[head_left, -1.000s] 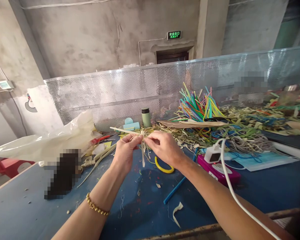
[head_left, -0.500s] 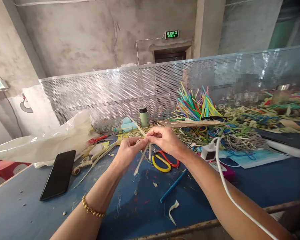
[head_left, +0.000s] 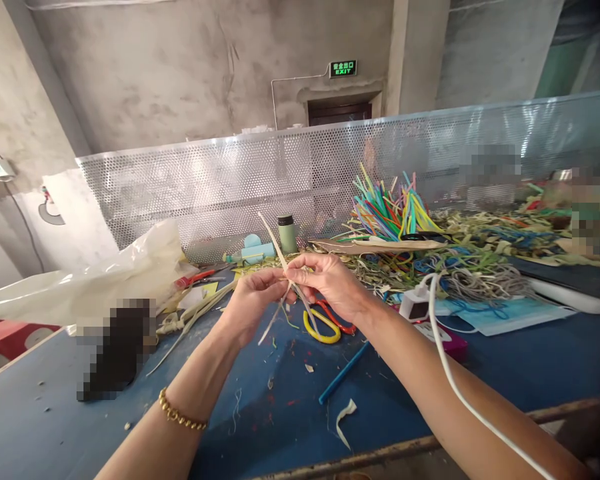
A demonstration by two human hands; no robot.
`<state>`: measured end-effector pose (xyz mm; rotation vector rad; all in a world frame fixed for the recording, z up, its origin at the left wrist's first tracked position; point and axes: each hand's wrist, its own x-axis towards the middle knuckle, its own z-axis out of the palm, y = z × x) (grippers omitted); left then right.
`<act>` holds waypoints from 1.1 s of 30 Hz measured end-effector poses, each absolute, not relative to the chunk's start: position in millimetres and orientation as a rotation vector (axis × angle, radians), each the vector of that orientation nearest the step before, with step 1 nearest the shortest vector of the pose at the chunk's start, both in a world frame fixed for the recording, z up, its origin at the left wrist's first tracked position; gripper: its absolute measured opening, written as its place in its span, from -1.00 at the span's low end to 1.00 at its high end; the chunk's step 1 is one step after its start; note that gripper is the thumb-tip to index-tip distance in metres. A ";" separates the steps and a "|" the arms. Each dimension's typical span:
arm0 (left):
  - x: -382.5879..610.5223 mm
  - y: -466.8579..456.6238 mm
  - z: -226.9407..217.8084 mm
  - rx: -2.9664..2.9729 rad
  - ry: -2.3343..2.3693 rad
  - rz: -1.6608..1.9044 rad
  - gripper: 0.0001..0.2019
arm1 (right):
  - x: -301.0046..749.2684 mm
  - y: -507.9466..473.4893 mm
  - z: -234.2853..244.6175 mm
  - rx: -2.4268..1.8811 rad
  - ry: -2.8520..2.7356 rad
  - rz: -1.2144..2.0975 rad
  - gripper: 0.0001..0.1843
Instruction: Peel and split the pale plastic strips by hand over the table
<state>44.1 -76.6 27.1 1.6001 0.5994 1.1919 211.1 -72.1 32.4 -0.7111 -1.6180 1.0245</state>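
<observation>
Pale flat strips of dried leaf or straw (head_left: 276, 248) cross between my two hands above the blue table. One end points up and away; two other ends hang down in a fork. My left hand (head_left: 256, 297) is closed, with thumb and fingers pinching the strips from the left. From the right, my right hand (head_left: 329, 279) pinches them at the crossing point, its fingertips close against the left ones. Just beneath the right hand lie scissors with one yellow and one red handle (head_left: 322, 327), their blades hidden. Exactly how the strips cross is covered by my fingers.
A blue stick (head_left: 344, 373) and a curled scrap (head_left: 346, 421) lie nearby. A pile of leaf strips (head_left: 480, 240) and coloured stems (head_left: 393, 207) fills the back right. A white cable (head_left: 445, 360) passes over my right forearm. Left are a plastic bag (head_left: 130, 273) and a pixelated dark object (head_left: 117, 350).
The hanging strip ends have spread wider apart, one swinging right over the scissors' handles. The upper end stands more upright. Both hands keep pinching in nearly the same place.
</observation>
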 end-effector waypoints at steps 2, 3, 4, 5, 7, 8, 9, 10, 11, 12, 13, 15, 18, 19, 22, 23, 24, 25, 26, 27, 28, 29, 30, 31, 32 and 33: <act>44.3 -78.0 28.9 1.615 0.605 1.211 -0.89 | 209.3 -72.8 32.7 -0.732 -1.607 1.018 -0.76; 44.1 -78.1 29.3 1.622 0.614 1.215 -0.89 | 208.5 -73.5 33.1 -0.743 -1.605 1.013 -0.77; 43.7 -77.9 29.3 1.631 0.623 1.211 -0.89 | 207.8 -74.1 33.6 -0.754 -1.599 1.007 -0.77; 43.1 -77.4 29.2 1.641 0.627 1.203 -0.88 | 207.0 -74.7 34.0 -0.764 -1.589 1.001 -0.77; 41.6 -76.0 28.4 1.657 0.625 1.179 -0.88 | 205.9 -75.4 34.4 -0.781 -1.571 0.992 -0.77; 40.9 -75.3 27.8 1.662 0.629 1.168 -0.87 | 205.5 -75.6 34.5 -0.788 -1.567 0.988 -0.77; 40.3 -74.6 27.3 1.664 0.639 1.160 -0.87 | 205.4 -75.8 34.5 -0.793 -1.570 0.984 -0.78; 39.8 -73.8 26.6 1.658 0.653 1.159 -0.87 | 205.5 -75.9 34.5 -0.793 -1.577 0.985 -0.79; 39.6 -73.0 26.0 1.648 0.668 1.166 -0.88 | 206.1 -76.0 34.6 -0.788 -1.583 0.990 -0.78; 39.4 -72.1 25.2 1.639 0.677 1.179 -0.88 | 207.0 -76.1 34.8 -0.783 -1.592 0.997 -0.77; 39.2 -71.1 24.4 1.633 0.676 1.197 -0.88 | 208.3 -76.1 35.0 -0.781 -1.604 0.999 -0.74; 38.8 -68.7 22.6 1.625 0.657 1.248 -0.89 | 211.5 -76.2 35.6 -0.784 -1.652 0.989 -0.70; 37.8 -65.6 20.5 1.596 0.664 1.311 -0.90 | 215.2 -75.8 36.4 -0.820 -1.731 0.927 -0.75; 37.5 -64.9 20.1 1.583 0.674 1.314 -0.90 | 215.7 -75.7 36.6 -0.826 -1.746 0.904 -0.78; 37.4 -64.4 20.4 1.566 0.688 1.296 -0.88 | 215.6 -75.1 37.0 -0.825 -1.783 0.801 -0.87; 37.5 -64.6 20.7 1.564 0.688 1.292 -0.87 | 215.6 -74.7 36.9 -0.823 -1.798 0.748 -0.89; 37.6 -64.8 21.1 1.559 0.687 1.290 -0.86 | 215.7 -74.2 36.8 -0.822 -1.816 0.690 -0.90; 37.7 -65.1 21.5 1.551 0.680 1.289 -0.86 | 216.1 -73.5 36.6 -0.822 -1.837 0.630 -0.90; 37.8 -65.3 21.8 1.542 0.669 1.290 -0.87 | 216.7 -72.5 36.2 -0.822 -1.859 0.573 -0.91; 37.9 -65.4 21.9 1.532 0.655 1.290 -0.88 | 217.5 -71.3 35.7 -0.819 -1.878 0.515 -0.91; 37.9 -65.5 22.0 1.525 0.639 1.288 -0.88 | 218.2 -69.9 35.2 -0.816 -1.891 0.455 -0.91; 38.0 -65.5 22.0 1.519 0.623 1.287 -0.89 | 218.7 -68.4 34.6 -0.811 -1.900 0.394 -0.91; 38.1 -65.5 21.9 1.513 0.612 1.287 -0.89 | 219.1 -66.9 34.2 -0.809 -1.903 0.335 -0.91; 38.2 -65.4 21.8 1.506 0.605 1.287 -0.88 | 219.2 -65.6 33.9 -0.810 -1.903 0.282 -0.91; 38.3 -65.4 21.9 1.496 0.602 1.285 -0.87 | 219.1 -64.7 33.9 -0.814 -1.902 0.239 -0.91; 38.4 -65.3 22.0 1.484 0.602 1.285 -0.86 | 218.8 -64.3 34.2 -0.820 -1.899 0.207 -0.91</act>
